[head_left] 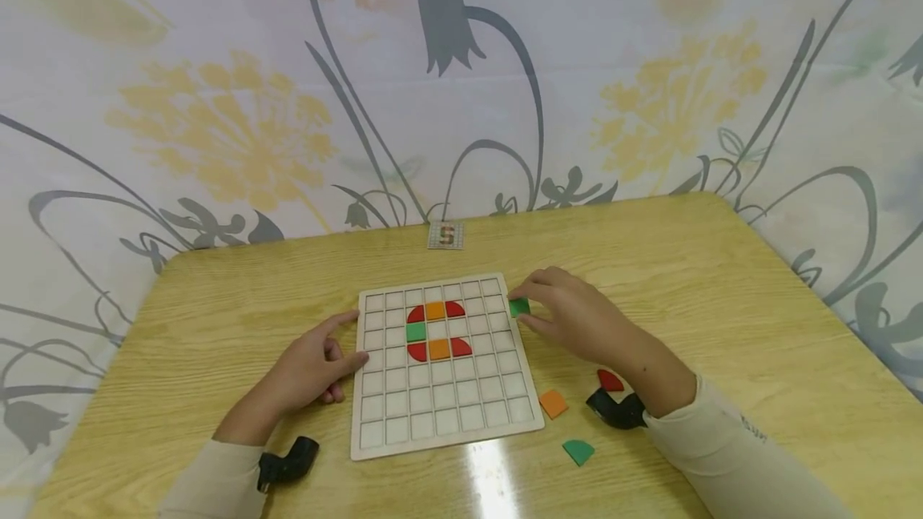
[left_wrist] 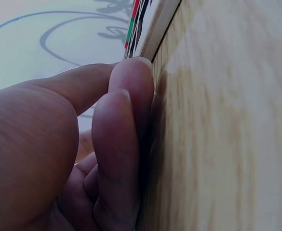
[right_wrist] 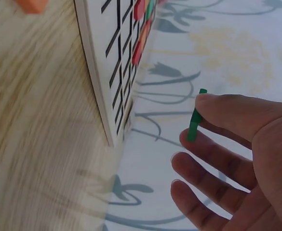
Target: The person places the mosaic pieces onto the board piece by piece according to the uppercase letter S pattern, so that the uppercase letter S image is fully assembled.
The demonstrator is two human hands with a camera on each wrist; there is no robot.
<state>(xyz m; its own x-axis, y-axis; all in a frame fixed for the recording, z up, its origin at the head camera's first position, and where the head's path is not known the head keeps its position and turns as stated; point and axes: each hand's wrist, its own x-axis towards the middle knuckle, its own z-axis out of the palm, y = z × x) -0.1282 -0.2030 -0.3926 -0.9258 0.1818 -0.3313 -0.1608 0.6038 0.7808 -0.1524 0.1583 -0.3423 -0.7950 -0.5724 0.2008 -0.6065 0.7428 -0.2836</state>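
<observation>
My right hand [head_left: 570, 312] pinches a small green tile [head_left: 518, 307] between thumb and index finger, beside the board's right edge. In the right wrist view the green tile [right_wrist: 194, 118] is seen edge-on, the other fingers spread below it. A pale wooden grid board [head_left: 447, 399] lies on the table. Red corner pieces [head_left: 417, 314], orange squares [head_left: 436, 311] and one green square [head_left: 416, 332] sit in its cells, forming a C-like shape. My left hand [head_left: 310, 367] rests at the board's left edge, index finger and thumb apart and touching it, the other fingers bent under.
Right of the board lie a loose orange square [head_left: 554, 404], a green rounded piece [head_left: 578, 452] and a red rounded piece [head_left: 610, 380]. A small pattern card [head_left: 445, 235] lies at the table's back edge, by the flowered cloth [head_left: 461, 102]. Black wrist cameras [head_left: 288, 463] sit at both cuffs.
</observation>
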